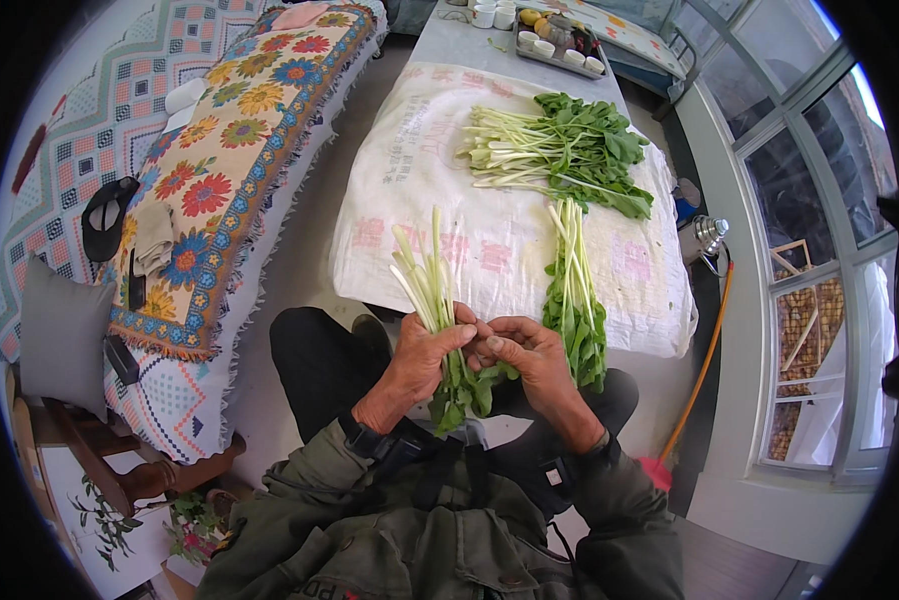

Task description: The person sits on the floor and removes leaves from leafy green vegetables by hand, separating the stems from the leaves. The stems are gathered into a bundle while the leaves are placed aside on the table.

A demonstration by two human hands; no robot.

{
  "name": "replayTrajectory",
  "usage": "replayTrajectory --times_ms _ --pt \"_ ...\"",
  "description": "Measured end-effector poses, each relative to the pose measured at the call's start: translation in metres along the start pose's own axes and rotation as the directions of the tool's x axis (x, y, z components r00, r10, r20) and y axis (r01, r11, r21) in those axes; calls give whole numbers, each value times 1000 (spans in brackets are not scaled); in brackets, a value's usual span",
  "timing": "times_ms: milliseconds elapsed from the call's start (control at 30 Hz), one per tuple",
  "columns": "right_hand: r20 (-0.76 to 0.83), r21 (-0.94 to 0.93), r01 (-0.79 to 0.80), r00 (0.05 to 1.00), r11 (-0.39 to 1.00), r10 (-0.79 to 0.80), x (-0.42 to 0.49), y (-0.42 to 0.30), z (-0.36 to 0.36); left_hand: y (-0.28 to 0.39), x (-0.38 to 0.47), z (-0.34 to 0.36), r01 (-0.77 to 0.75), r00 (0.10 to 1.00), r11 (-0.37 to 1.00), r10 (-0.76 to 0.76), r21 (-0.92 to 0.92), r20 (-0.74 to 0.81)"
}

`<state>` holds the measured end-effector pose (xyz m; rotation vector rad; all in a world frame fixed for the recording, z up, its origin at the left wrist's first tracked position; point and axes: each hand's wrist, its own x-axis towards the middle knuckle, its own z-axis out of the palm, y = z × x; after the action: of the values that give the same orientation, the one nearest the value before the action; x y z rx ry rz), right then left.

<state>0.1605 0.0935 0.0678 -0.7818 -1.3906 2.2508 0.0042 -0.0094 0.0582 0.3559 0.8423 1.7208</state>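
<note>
My left hand [428, 354] is closed around a small bunch of leafy greens [428, 289], its pale stems pointing up and its leaves hanging below the fist. Close beside it, my right hand [528, 346] has thumb and fingers bent together near the bunch's leaves; whether it pinches a leaf cannot be told. Another bunch of greens [571, 277] lies at the near edge of the white woven sack [412, 195], leaves towards me and hanging over the edge. Farther back on the sack rests a larger pile of greens [562, 146], stems to the left and leaves to the right.
The sack covers a grey table [449, 56]; a tray [562, 64] with cups and a teapot stands at its far end. A couch with a floral cover [232, 142] is on the left. To the right are a metal flask [708, 234], an orange-handled tool [701, 375] and windows.
</note>
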Motion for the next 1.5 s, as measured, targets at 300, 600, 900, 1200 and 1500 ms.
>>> replayTrajectory --times_ms 300,600,900,1200,1500 --pt "-12 96 52 999 994 -51 -7 9 3 -1 4 -2 -16 999 998 18 -57 26" --pt "-197 124 117 976 985 -91 -2 -4 4 2 -1 5 2 1000 995 1 -97 24" --pt "-427 -73 524 752 848 -502 61 -57 -79 2 -4 -3 25 1000 994 -23 -102 17" --pt "-537 -663 26 680 748 -500 89 -21 -135 -5 -4 -5 155 988 984 -155 -83 4" --pt "-548 -809 -300 696 506 -464 81 -39 -125 -4 -3 1 271 953 962 -268 -6 143"
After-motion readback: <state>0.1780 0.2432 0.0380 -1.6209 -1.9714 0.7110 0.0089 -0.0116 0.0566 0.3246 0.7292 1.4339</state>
